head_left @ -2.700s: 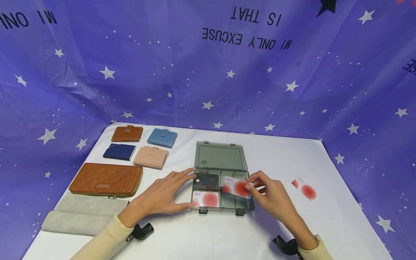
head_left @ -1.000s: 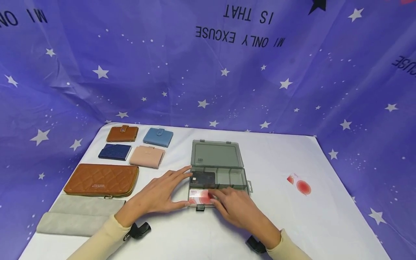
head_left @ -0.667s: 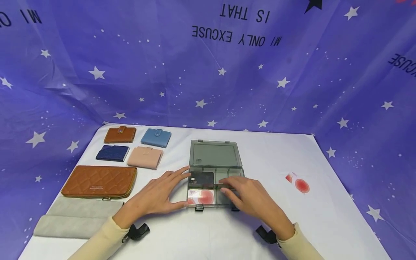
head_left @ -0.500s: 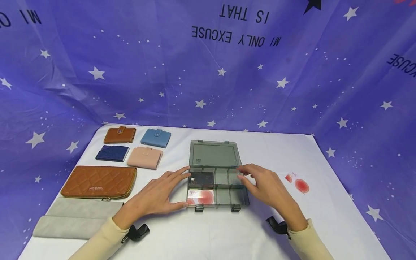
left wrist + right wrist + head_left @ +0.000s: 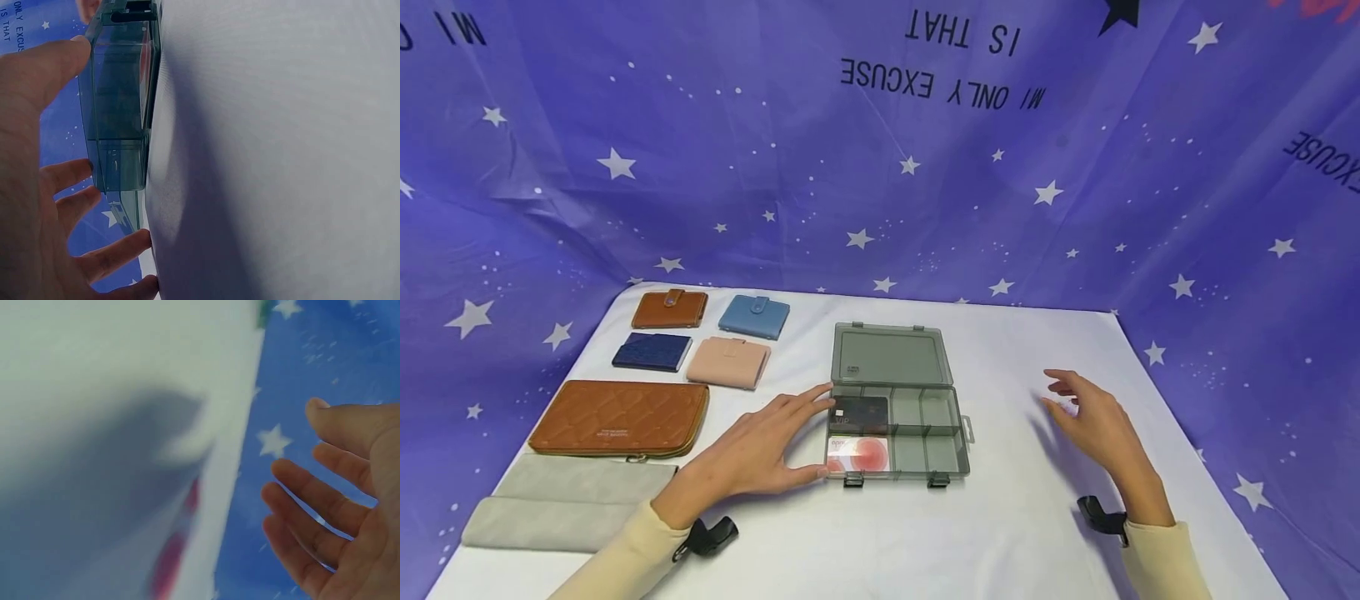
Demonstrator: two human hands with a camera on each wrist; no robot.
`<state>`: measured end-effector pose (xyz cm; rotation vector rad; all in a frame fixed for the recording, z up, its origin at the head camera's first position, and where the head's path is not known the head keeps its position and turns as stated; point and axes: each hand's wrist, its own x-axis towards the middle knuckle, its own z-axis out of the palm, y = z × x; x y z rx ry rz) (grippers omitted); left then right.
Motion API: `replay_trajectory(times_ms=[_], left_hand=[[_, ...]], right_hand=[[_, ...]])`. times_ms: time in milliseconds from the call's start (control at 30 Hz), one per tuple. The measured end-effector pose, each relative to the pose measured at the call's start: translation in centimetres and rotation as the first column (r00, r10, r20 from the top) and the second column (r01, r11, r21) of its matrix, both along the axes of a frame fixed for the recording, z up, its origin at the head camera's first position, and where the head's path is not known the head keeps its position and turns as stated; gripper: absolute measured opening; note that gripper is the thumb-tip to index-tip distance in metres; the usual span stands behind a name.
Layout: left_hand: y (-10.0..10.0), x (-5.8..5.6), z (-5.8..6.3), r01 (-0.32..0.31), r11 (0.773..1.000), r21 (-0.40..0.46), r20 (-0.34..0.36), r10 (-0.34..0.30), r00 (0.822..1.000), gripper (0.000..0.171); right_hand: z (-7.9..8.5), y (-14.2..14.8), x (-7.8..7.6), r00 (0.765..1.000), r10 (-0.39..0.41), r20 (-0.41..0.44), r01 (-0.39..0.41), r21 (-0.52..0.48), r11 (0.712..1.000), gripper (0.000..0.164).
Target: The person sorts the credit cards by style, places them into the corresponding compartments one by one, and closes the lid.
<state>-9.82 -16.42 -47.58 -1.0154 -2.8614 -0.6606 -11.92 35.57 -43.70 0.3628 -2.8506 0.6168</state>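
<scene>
A clear grey-green compartment box [image 5: 917, 454] lies with its lid [image 5: 891, 354] folded back. In its left compartments are a black card [image 5: 860, 415] marked VIP and a white card with red circles [image 5: 857, 455]. My left hand [image 5: 756, 450] rests at the box's left side, fingers spread. In the left wrist view the thumb and a fingertip touch the box wall [image 5: 115, 94]. My right hand [image 5: 1097, 425] hovers over the table right of the box, fingers loosely bent, holding nothing. A blurred red-and-white card [image 5: 169, 565] shows below it in the right wrist view; the hand hides it from the head view.
On the left lie a small brown wallet [image 5: 670, 309], a blue one [image 5: 755, 317], a navy one [image 5: 652, 352], a pink one [image 5: 728, 362], a large quilted brown purse [image 5: 617, 417] and a folded grey pouch [image 5: 572, 504]. A starry purple cloth [image 5: 820, 192] encloses the white table [image 5: 925, 542].
My right hand laid the red-circled card in the front left compartment, let go, then lifted away to the right, over the loose card. My left hand stayed at the box's side.
</scene>
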Motion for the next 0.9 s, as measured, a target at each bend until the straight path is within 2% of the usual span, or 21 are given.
replay_trajectory(times_ms=[233,400,500,633,900], left_hand=[[-0.1,0.0,0.2,0.002,1.000,-0.011,0.019,-0.001,1.000,0.092],[-0.2,0.1,0.1,0.004,1.000,-0.010,0.006,-0.004,1.000,0.092],[-0.1,0.1,0.2,0.009,1.000,-0.010,0.005,-0.009,1.000,0.092],[0.0,0.1,0.3,0.007,1.000,-0.007,0.001,-0.007,1.000,0.092],[-0.1,0.1,0.2,-0.002,1.000,-0.001,0.011,0.002,1.000,0.091]], right_hand=[[-1.6,4.6,2.1,0.987,-0.095,0.126,0.091,0.037,0.995,0.068],[-2.4,6.6,2.8,0.967,-0.157,0.199,0.146,0.071,0.987,0.080],[-2.8,7.2,2.8,0.955,-0.175,0.241,0.163,0.072,0.984,0.080],[-2.8,7.7,2.5,0.949,-0.175,0.262,0.167,0.051,0.985,0.073],[-2.8,7.4,2.4,0.964,-0.178,0.199,0.173,0.039,0.984,0.058]])
